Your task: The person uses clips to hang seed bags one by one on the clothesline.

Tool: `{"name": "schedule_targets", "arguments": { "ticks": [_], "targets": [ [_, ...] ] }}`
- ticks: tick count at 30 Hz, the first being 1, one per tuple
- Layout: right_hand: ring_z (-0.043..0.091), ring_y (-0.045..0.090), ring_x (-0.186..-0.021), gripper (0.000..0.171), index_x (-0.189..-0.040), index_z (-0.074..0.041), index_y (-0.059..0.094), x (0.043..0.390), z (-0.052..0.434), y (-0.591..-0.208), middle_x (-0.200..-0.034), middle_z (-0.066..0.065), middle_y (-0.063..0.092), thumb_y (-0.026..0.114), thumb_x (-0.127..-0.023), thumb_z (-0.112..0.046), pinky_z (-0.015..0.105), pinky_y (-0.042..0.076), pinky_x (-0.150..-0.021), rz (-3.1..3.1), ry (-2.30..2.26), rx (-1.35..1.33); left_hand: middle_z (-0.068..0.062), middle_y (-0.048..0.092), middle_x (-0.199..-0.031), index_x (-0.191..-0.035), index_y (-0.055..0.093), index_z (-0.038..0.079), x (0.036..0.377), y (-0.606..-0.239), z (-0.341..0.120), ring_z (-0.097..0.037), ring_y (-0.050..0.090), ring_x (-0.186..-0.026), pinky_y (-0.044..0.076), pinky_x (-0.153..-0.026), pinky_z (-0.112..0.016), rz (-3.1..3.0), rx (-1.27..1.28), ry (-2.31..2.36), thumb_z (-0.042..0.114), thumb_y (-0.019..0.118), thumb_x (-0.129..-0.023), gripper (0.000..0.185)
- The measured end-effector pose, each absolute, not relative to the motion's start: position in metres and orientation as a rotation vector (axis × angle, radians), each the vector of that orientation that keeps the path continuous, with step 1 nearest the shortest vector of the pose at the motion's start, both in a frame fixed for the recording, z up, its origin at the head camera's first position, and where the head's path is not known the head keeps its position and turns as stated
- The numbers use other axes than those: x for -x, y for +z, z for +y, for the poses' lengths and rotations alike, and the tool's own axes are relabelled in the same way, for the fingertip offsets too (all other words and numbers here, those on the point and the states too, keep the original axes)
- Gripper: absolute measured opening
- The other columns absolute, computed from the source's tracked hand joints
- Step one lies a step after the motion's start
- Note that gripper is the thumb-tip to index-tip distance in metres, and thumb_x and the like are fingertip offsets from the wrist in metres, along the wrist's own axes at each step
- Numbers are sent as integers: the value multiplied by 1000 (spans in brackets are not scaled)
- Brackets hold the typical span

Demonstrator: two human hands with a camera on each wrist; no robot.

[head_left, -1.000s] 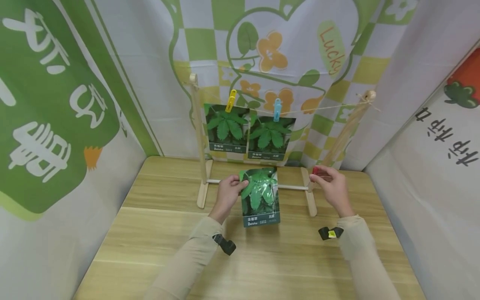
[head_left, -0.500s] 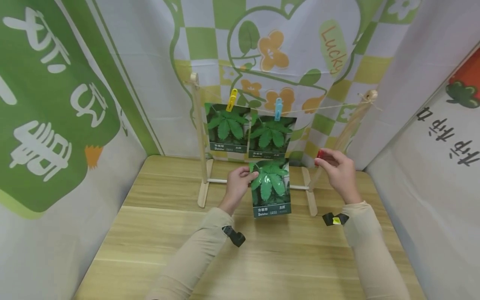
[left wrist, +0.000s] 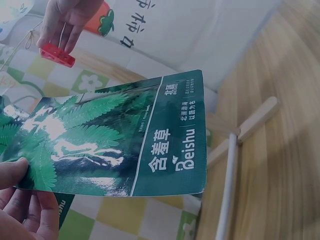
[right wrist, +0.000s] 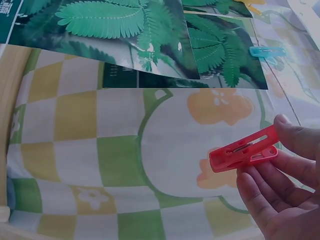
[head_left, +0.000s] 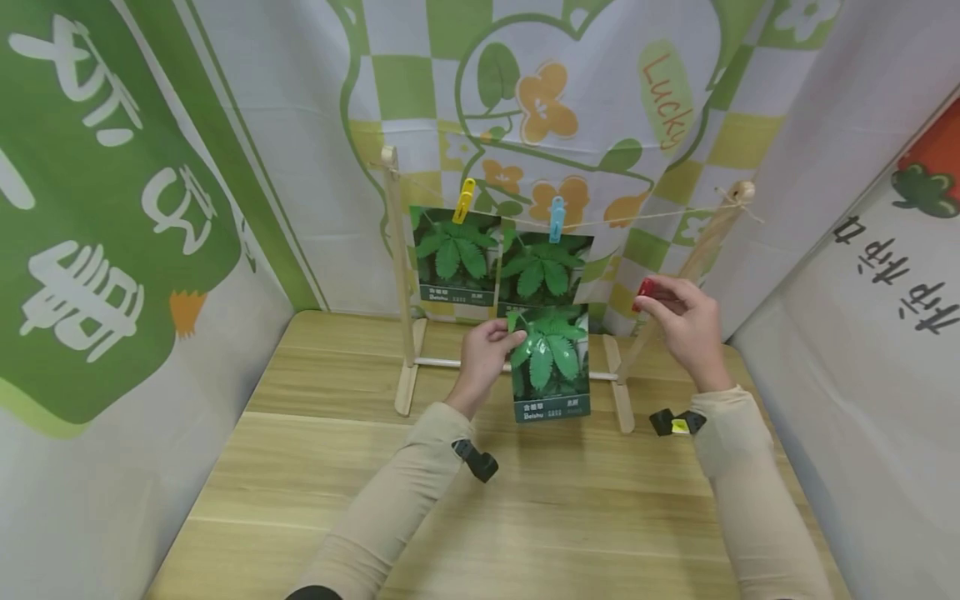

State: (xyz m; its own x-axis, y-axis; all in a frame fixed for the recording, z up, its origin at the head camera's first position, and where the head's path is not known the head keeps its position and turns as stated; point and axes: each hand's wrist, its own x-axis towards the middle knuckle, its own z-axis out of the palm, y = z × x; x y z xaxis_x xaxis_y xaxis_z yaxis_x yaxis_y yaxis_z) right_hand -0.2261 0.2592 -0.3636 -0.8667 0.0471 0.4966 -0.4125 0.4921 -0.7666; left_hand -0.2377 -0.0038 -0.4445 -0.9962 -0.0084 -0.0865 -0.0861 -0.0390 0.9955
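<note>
The left hand (head_left: pixel 486 352) pinched a glossy green leaf-printed packet (head_left: pixel 551 363) at its nine o'clock edge, lifted toward the strung twine line (head_left: pixel 645 217); the right hand (head_left: pixel 686 323) gripped a red plastic clothespin (head_left: pixel 646 289) at the packet's two o'clock; the hanging step seemed under way, next calling for the packet's top at the line and the pin squeezed over both.

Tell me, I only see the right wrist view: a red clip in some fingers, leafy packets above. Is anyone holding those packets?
Observer: One of them, yes. The left hand pinches the loose packet by its top left corner.
Visitor: And the others?
Observer: Two hung packets hang from a string between two wooden posts.
Visitor: Held by what?
Observer: A yellow clip and a blue clip. The right hand holds the red clip below the string's bare right stretch.
</note>
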Motion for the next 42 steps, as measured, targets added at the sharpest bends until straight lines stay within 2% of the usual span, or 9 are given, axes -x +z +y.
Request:
{"name": "schedule_targets", "arguments": {
  "ticks": [6, 16, 23, 25, 31, 35, 37, 39, 42],
  "targets": [
    [-9, 61, -86, 31, -115, 6, 67, 232, 258, -351, -103, 15, 65, 72, -85, -1, 5, 50, -79, -2259, 1324, -347, -15, 73, -104, -109, 67, 1, 241, -438, 4, -8, 63, -76, 55, -69, -23, 2145, 83, 2235, 15, 72, -88, 25],
    [-9, 62, -85, 30, -114, 7, 67, 241, 252, -325, -98, -1, 66, 73, -84, 1, 7, 51, -78, -2219, 1287, -408, -13, 73, -106, -111, 68, 5, 243, -426, 12, -13, 64, -84, 54, -73, -25, 2174, 50, 2216, 20, 72, -89, 26],
    [-9, 61, -84, 29, -111, 5, 69, 250, 245, -302, -96, 10, 68, 73, -83, 1, 8, 51, -78, -2166, 1185, -502, -14, 72, -106, -109, 68, 4, 247, -419, 19, -10, 64, -82, 55, -74, -24, 2167, 21, 2252, 17, 72, -89, 25],
    [-9, 62, -84, 28, -111, 5, 70, 251, 244, -295, -95, 5, 69, 73, -83, 3, 9, 52, -78, -2143, 1191, -524, -15, 72, -106, -108, 68, 2, 249, -417, 22, -10, 64, -81, 55, -73, -24, 2155, 13, 2286, 16, 72, -88, 25],
    [-5, 65, -83, 27, -109, 8, 70, 254, 244, -279, -93, -18, 66, 72, -82, 5, 11, 53, -76, -2072, 1249, -548, -16, 73, -106, -108, 68, 1, 255, -409, 30, -8, 63, -79, 54, -71, -21, 2151, -19, 2317, 15, 73, -87, 25],
    [-5, 64, -84, 27, -110, 8, 70, 256, 245, -271, -93, -24, 64, 72, -84, 2, 10, 52, -77, -2052, 1227, -533, -19, 72, -105, -108, 68, -1, 258, -405, 36, -6, 61, -76, 50, -64, -19, 2160, -65, 2304, 14, 73, -88, 25],
    [-4, 63, -84, 26, -109, 7, 70, 256, 244, -268, -93, -23, 65, 72, -84, 0, 10, 51, -77, -2051, 1209, -520, -19, 72, -106, -109, 68, 0, 259, -403, 39, -5, 60, -75, 49, -62, -18, 2162, -85, 2294, 14, 72, -89, 26],
    [-2, 63, -85, 25, -108, 7, 71, 255, 242, -264, -94, -15, 68, 72, -85, -1, 10, 51, -78, -2047, 1202, -509, -18, 72, -107, -111, 68, 1, 260, -402, 42, -6, 60, -75, 48, -62, -18, 2171, -95, 2282, 16, 72, -89, 27],
    [-2, 64, -84, 22, -105, 7, 72, 257, 241, -260, -96, 2, 72, 72, -86, -4, 11, 52, -78, -2032, 1206, -483, -16, 72, -109, -114, 68, 2, 262, -401, 46, -9, 62, -80, 49, -63, -19, 2198, -91, 2259, 18, 72, -89, 30]
  ]
}}
